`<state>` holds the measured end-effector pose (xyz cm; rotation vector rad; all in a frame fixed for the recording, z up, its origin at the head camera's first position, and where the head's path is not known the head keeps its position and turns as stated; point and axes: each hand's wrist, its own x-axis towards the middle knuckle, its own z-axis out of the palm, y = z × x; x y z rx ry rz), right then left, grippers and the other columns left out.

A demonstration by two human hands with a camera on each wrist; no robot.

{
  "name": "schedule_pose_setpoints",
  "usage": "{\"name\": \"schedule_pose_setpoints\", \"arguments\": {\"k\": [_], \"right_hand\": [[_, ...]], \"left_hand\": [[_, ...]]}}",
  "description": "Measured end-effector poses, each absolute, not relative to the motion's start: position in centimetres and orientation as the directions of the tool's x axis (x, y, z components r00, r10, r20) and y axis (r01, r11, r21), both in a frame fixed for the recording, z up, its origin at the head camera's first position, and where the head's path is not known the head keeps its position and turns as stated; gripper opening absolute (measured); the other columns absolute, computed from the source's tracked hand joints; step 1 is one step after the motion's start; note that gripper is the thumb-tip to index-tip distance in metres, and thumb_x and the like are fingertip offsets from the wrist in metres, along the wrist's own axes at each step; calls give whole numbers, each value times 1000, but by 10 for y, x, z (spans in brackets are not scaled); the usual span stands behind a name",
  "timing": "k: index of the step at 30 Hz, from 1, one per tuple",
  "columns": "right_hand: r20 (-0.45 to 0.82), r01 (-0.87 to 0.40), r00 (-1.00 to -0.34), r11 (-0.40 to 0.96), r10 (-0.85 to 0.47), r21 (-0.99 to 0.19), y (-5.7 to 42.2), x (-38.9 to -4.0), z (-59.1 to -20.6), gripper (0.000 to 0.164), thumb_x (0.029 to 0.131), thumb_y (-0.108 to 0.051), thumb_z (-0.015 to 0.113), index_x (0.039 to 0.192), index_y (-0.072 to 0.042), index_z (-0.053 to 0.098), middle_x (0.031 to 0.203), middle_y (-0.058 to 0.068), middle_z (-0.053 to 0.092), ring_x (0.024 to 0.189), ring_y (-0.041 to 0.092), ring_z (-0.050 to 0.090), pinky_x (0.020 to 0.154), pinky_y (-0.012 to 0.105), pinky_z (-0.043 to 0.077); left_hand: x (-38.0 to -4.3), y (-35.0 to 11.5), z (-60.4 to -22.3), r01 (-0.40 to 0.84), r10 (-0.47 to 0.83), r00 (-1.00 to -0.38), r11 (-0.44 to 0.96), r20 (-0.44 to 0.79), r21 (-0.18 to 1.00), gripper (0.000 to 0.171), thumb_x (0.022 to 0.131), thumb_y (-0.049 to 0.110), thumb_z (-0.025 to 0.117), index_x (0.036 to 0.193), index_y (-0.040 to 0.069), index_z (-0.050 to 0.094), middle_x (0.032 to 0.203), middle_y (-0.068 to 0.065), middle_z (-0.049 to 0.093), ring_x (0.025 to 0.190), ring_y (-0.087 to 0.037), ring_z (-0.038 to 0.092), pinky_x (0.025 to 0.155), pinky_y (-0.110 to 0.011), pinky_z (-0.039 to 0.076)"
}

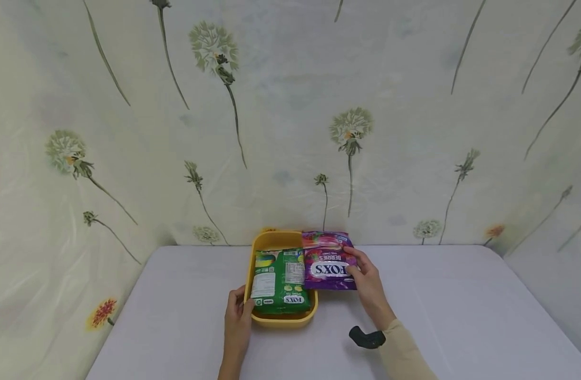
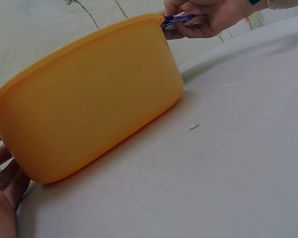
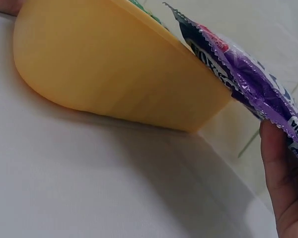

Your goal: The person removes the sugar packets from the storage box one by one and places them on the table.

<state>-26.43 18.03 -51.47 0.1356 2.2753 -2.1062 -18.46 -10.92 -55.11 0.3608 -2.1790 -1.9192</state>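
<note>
A yellow plastic tub (image 1: 287,322) stands on the table with a green Fox's candy bag (image 1: 274,285) lying inside. My left hand (image 1: 238,316) grips the tub's left side near the front corner, its thumb at the rim and its fingers against the outer wall. Between thumb and fingers, my right hand (image 1: 367,283) pinches the right edge of a purple Fox's Berries candy bag (image 1: 326,264). This bag overlaps the tub's right rim and hides part of it. In the right wrist view the purple bag (image 3: 248,82) slants beside the tub wall (image 3: 99,64).
A white cloth covers the table (image 1: 461,316). Behind it hangs a pale curtain (image 1: 281,105) with a dandelion print, close to the tub's far end. A black band-like piece (image 1: 366,338) sits at the right wrist by the beige sleeve (image 1: 404,353).
</note>
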Motion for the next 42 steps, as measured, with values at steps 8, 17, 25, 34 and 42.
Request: {"name": "schedule_pose_setpoints", "arguments": {"k": [8,17,25,34,42], "right_hand": [[-61,61,-997,8,38,-998,187,-265,-514,47,95,-4,42,138,-22,44,153,4,31,125,24,42,82,13,50],[-57,57,-998,-3,39,-998,199,-266,-515,47,97,-6,38,141,-24,40,154,6,29,125,24,42,83,12,51],[-82,86,-995,59,56,-995,209,-267,-519,47,99,-10,38,142,-31,39,156,4,26,130,26,38,83,7,48],[-85,89,-995,62,60,-994,207,-267,-524,49,97,-5,39,142,-23,39,155,7,27,131,26,36,81,7,47],[-71,75,-995,77,64,-994,204,-271,-534,49,94,-3,41,141,-19,41,154,7,29,130,24,37,80,6,45]], "left_hand": [[-186,-110,-553,-45,-322,-947,129,-1,991,30,93,15,52,123,13,49,135,-6,50,127,-19,48,107,-39,42],[-187,-112,-551,-32,-322,-947,111,5,993,30,93,16,53,122,15,50,135,-4,50,126,-19,50,106,-39,44],[-187,-110,-552,-35,-316,-949,103,-1,994,31,93,16,53,124,13,49,137,-7,49,129,-21,48,107,-37,42],[-173,-108,-522,-52,-314,-949,128,-9,990,30,93,10,50,123,7,48,135,-11,50,128,-24,48,107,-38,43],[-171,-106,-518,-44,-315,-949,124,-3,991,30,93,11,51,123,7,49,135,-11,51,128,-25,49,107,-39,43]]}}
